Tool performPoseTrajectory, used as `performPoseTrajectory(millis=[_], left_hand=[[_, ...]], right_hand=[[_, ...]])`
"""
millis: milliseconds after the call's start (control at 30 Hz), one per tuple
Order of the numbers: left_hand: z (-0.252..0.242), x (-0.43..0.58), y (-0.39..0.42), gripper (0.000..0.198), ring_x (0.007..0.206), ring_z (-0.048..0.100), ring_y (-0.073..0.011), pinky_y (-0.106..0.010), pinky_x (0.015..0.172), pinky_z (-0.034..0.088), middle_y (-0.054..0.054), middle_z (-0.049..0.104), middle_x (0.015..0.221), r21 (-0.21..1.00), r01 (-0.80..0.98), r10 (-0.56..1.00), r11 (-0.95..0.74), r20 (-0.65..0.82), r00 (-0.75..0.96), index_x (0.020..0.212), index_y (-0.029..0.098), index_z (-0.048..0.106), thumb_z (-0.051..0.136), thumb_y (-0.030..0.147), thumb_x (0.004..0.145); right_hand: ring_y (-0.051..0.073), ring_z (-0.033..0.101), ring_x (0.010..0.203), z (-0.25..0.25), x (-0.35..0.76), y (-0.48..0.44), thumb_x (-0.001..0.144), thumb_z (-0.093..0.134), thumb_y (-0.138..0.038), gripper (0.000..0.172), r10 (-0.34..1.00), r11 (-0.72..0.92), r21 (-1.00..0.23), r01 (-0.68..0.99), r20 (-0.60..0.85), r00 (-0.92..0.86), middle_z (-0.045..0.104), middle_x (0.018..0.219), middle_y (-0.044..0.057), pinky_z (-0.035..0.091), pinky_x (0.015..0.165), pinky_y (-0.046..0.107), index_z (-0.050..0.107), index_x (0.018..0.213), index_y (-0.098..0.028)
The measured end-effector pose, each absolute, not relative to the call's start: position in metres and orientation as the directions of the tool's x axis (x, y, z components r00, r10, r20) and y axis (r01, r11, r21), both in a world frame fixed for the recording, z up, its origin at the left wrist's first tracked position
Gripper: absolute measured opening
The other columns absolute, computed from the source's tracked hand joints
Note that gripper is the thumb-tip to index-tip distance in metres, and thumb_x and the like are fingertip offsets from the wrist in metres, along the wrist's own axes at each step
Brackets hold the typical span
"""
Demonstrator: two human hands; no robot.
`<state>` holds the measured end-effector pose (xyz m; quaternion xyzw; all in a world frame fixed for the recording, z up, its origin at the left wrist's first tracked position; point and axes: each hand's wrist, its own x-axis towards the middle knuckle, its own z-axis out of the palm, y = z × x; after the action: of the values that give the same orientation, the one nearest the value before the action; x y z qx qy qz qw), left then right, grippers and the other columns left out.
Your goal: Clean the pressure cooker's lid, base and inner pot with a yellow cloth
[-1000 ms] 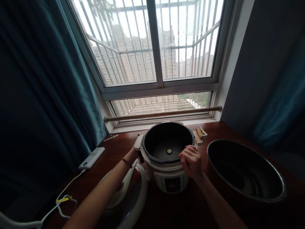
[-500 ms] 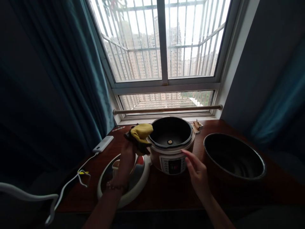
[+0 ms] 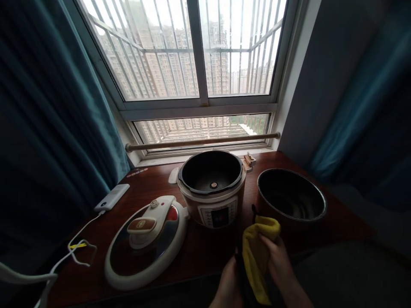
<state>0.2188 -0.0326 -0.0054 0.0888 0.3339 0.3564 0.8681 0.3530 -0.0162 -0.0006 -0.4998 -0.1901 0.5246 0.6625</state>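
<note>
Cloth: yellow fabric cloth (image 3: pixel 257 256), between both hands, at the dark wooden tabletop's (image 3: pixel 205 252) front edge.
Left hand (image 3: pixel 228 280): clasped its left side.
Right hand (image 3: pixel 278 262): gripped its right side.

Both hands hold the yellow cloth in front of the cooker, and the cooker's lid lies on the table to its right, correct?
No. The head view shows the lid on the table left of the cooker, not right. The left hand and right hand do hold the yellow cloth.
</note>
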Motion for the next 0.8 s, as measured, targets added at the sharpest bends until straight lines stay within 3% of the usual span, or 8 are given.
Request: performPoseTrajectory(millis=[67, 133, 200, 333, 467, 600, 700, 800], left_hand=[[-0.015, 0.223, -0.03, 0.056, 0.113, 0.05, -0.0353, -0.049, 0.089, 0.04, -0.014, 0.057, 0.122, 0.326, -0.54, 0.626, 0.776, -0.503, 0.596, 0.115, 0.021, 0.055, 0.052, 0.057, 0.073], [-0.019, 0.226, -0.028, 0.058, 0.112, 0.051, -0.0356, -0.049, 0.086, 0.04, -0.014, 0.052, 0.128, 0.31, -0.514, 0.594, 0.8, -0.533, 0.603, 0.12, 0.022, 0.049, 0.049, 0.059, 0.075], [-0.021, 0.227, -0.024, 0.052, 0.11, 0.053, -0.0346, -0.046, 0.084, 0.04, -0.014, 0.049, 0.13, 0.312, -0.51, 0.588, 0.802, -0.564, 0.58, 0.12, 0.022, 0.046, 0.051, 0.053, 0.077], [-0.025, 0.224, -0.017, 0.038, 0.112, 0.053, -0.0287, -0.038, 0.086, 0.039, -0.014, 0.051, 0.128, 0.344, -0.56, 0.649, 0.754, -0.524, 0.551, 0.114, 0.02, 0.049, 0.053, 0.037, 0.08], [-0.039, 0.217, -0.015, 0.037, 0.111, 0.053, -0.0265, -0.035, 0.088, 0.037, -0.013, 0.055, 0.124, 0.414, -0.532, 0.673, 0.739, -0.501, 0.544, 0.11, 0.018, 0.057, 0.056, 0.035, 0.077], [-0.05, 0.215, -0.02, 0.038, 0.111, 0.053, -0.0266, -0.035, 0.09, 0.035, -0.013, 0.057, 0.122, 0.48, -0.449, 0.654, 0.753, -0.481, 0.584, 0.106, 0.018, 0.062, 0.06, 0.037, 0.072], [-0.046, 0.217, -0.021, 0.039, 0.106, 0.056, -0.0262, -0.035, 0.087, 0.037, -0.012, 0.06, 0.118, 0.521, -0.391, 0.643, 0.759, -0.504, 0.576, 0.101, 0.019, 0.064, 0.063, 0.039, 0.069], [-0.026, 0.219, -0.015, 0.034, 0.099, 0.06, -0.0252, -0.035, 0.084, 0.039, -0.011, 0.065, 0.109, 0.622, -0.345, 0.694, 0.702, -0.491, 0.526, 0.096, 0.018, 0.066, 0.062, 0.04, 0.07]], right_hand=[[0.027, 0.066, 0.081, -0.001, 0.37, 0.015, 0.067, 0.067, -0.028, 0.029, 0.895, 0.044, -0.965, -0.26, -0.078, 0.439, 0.07, 0.085, 0.006, 0.053, 0.074, 0.042, 0.066, 0.094, -0.017], [0.027, 0.061, 0.098, -0.001, 0.378, 0.042, 0.071, 0.057, -0.018, 0.031, 0.893, 0.214, -0.97, 0.119, 0.244, 0.379, 0.067, 0.101, 0.007, 0.047, 0.088, 0.045, 0.064, 0.101, -0.018], [0.026, 0.05, 0.116, -0.003, 0.376, 0.058, 0.072, 0.047, -0.009, 0.047, 0.854, 0.352, -0.829, 0.434, 0.474, 0.214, 0.057, 0.122, 0.007, 0.038, 0.1, 0.047, 0.057, 0.117, -0.021], [0.029, 0.032, 0.13, -0.019, 0.358, 0.052, 0.078, 0.042, -0.006, 0.061, 0.773, 0.344, -0.568, 0.747, 0.623, 0.118, 0.037, 0.14, 0.012, 0.036, 0.1, 0.053, 0.036, 0.136, -0.021], [0.03, 0.037, 0.126, -0.05, 0.357, 0.04, 0.081, 0.041, -0.007, 0.051, 0.796, 0.325, -0.471, 0.82, 0.604, 0.032, 0.046, 0.132, 0.01, 0.041, 0.096, 0.052, 0.045, 0.129, -0.025], [0.03, 0.035, 0.127, -0.065, 0.369, 0.052, 0.081, 0.044, -0.013, 0.043, 0.924, 0.173, -0.51, 0.843, 0.38, 0.04, 0.05, 0.128, 0.01, 0.036, 0.101, 0.05, 0.052, 0.122, -0.02], [0.028, 0.031, 0.13, -0.046, 0.373, 0.051, 0.08, 0.045, -0.017, 0.041, 0.982, 0.098, -0.549, 0.83, 0.189, 0.008, 0.047, 0.132, 0.011, 0.03, 0.105, 0.046, 0.055, 0.12, -0.016], [0.027, 0.04, 0.125, -0.002, 0.382, 0.028, 0.082, 0.046, -0.023, 0.041, 0.992, 0.119, -0.674, 0.729, 0.115, -0.055, 0.047, 0.134, 0.011, 0.035, 0.103, 0.042, 0.056, 0.121, -0.015]])
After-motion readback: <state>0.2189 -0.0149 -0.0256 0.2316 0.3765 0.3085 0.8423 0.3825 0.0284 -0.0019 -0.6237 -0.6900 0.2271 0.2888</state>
